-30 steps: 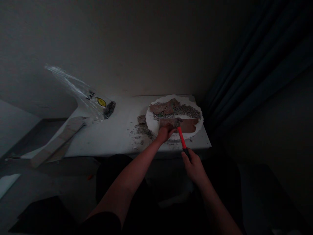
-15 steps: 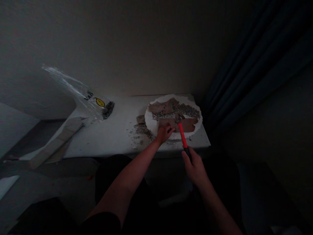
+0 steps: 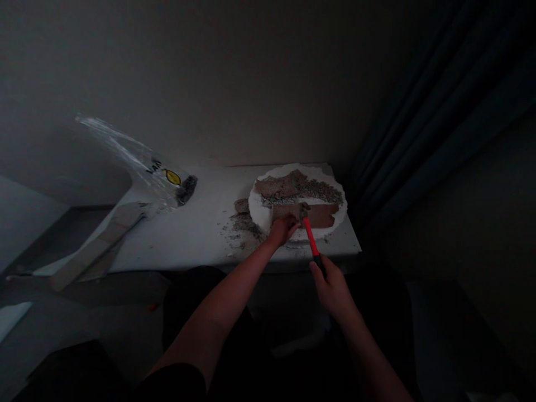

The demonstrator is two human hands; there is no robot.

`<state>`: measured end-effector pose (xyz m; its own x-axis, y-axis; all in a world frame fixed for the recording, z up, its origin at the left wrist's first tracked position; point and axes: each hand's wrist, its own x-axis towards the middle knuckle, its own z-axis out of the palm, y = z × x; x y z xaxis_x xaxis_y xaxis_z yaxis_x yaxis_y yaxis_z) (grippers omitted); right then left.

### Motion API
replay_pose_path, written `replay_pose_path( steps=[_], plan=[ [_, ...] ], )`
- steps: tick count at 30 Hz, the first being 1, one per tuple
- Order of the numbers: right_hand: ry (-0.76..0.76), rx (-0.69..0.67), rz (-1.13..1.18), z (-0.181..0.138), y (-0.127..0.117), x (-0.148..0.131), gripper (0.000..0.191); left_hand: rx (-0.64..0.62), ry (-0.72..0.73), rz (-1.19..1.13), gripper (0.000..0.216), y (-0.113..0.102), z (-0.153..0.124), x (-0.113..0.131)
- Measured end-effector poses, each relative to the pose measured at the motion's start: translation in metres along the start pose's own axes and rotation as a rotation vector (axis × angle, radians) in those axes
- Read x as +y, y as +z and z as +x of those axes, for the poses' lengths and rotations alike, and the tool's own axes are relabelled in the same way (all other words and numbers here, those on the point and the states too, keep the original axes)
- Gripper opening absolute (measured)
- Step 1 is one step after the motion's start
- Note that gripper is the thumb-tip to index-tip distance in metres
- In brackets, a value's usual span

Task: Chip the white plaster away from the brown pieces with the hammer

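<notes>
My right hand (image 3: 333, 282) is wrapped round the black grip of a hammer (image 3: 310, 234) with a red handle. The hammer's head rests on or just over a flat brown piece (image 3: 322, 215), which lies on a round white board (image 3: 260, 207) with a ragged edge. At the near side of that piece, my left hand (image 3: 282, 229) has its fingers curled and pressed onto it; the fingertips are partly hidden. Farther back on the board lie another brown piece (image 3: 276, 186) and a band of small grey chips (image 3: 322, 191).
A white-covered table (image 3: 196, 223) carries it all. Grey crumbs (image 3: 245, 223) lie left of the board. A clear plastic bag (image 3: 157, 173) with dark bits stands farther left, near long flat strips (image 3: 100, 243). A dark curtain (image 3: 419, 111) hangs at right.
The hammer head has come down and slightly nearer, onto the front brown piece. My left hand has shifted a little to the right, its fingers more curled.
</notes>
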<state>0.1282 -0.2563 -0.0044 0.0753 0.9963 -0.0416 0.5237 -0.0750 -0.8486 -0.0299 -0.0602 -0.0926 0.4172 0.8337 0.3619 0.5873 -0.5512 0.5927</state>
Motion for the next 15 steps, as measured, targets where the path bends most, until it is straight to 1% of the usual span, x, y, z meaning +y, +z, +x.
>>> replay_pose_path(
  steps=[4, 7, 8, 10, 12, 15],
  plan=[
    [-0.018, -0.010, 0.043, 0.000, 0.002, 0.001, 0.041, -0.022, -0.044, 0.005, 0.019, -0.002, 0.002, 0.000],
    [0.006, -0.001, 0.000, 0.001, 0.004, 0.003, 0.041, -0.044, -0.026, -0.056, 0.012, -0.006, 0.004, -0.002],
    [0.010, 0.004, -0.012, 0.001, 0.004, 0.003, 0.042, -0.050, -0.018, -0.081, 0.013, -0.007, 0.004, -0.003],
    [0.005, 0.007, -0.009, 0.002, 0.004, 0.003, 0.043, -0.047, -0.026, -0.130, 0.030, -0.007, 0.004, -0.007],
    [-0.005, -0.002, 0.006, 0.002, 0.005, 0.005, 0.042, -0.013, -0.061, -0.180, 0.044, -0.007, 0.003, -0.010],
    [0.019, -0.012, -0.023, 0.002, 0.009, 0.009, 0.041, 0.061, -0.087, -0.271, 0.046, -0.007, 0.004, -0.012]
  ],
)
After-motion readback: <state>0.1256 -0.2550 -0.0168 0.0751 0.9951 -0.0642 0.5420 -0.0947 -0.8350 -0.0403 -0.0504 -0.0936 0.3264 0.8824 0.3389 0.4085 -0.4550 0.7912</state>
